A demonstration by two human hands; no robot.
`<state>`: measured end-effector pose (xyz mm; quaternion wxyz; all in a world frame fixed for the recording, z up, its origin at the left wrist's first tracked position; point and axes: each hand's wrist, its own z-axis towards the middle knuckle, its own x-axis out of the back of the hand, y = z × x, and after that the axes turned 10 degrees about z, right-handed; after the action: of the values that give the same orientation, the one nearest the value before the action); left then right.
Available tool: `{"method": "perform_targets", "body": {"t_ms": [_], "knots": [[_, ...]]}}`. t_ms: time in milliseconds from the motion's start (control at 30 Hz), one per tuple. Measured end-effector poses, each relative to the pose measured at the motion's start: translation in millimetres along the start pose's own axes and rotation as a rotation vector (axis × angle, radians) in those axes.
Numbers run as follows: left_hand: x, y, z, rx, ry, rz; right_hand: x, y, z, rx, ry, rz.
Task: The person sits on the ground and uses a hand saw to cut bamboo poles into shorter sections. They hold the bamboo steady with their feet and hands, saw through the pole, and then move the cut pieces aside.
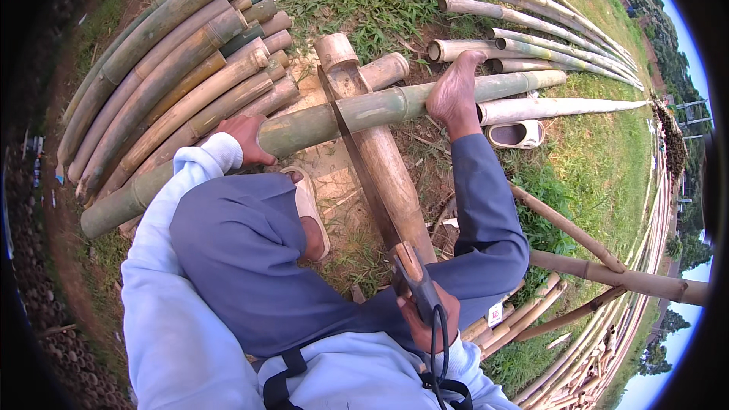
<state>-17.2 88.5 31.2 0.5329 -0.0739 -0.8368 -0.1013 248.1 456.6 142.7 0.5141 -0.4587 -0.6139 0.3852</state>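
The green bamboo pole (304, 130) lies crosswise over a thick bamboo support (389, 175), nearer the support's far end than its near one. A saw (363, 171) crosses the pole just by the support's left edge, and the pole looks to be in one piece on both sides of the blade. I can't tell how deep any cut goes; I'd judge the sawing is at an early stage, with most of the thickness left to part. The right hand (434, 319) is wrapped around the saw's handle; the left hand (247, 137) clasps the pole left of the blade. A bare foot (454, 99) presses on the pole to the right. Beyond, stacked bamboo lengths (182, 68) lie to the left, and long pale poles (547, 49) to the right.
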Motion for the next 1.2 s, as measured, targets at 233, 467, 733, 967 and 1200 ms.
{"method": "perform_targets", "body": {"t_ms": [233, 467, 733, 967, 1200], "knots": [[-7, 0, -5, 0.039, -0.046, -0.013, 22, -11, -32, -0.126, -0.007, -0.101], [-11, 11, 2, 0.007, -0.047, -0.012, -31, 46, 91, 0.007, -0.044, 0.116], [-5, 9, -2, 0.044, 0.02, 0.059, -72, 78, 126, 0.189, 0.033, 0.224], [-21, 26, -15, -0.038, 0.244, 0.161, -68, 73, 129, 0.102, -0.015, 0.224], [-20, 13, -15, 0.024, 0.151, 0.142, -74, 63, 115, 0.11, 0.004, 0.197]]}}
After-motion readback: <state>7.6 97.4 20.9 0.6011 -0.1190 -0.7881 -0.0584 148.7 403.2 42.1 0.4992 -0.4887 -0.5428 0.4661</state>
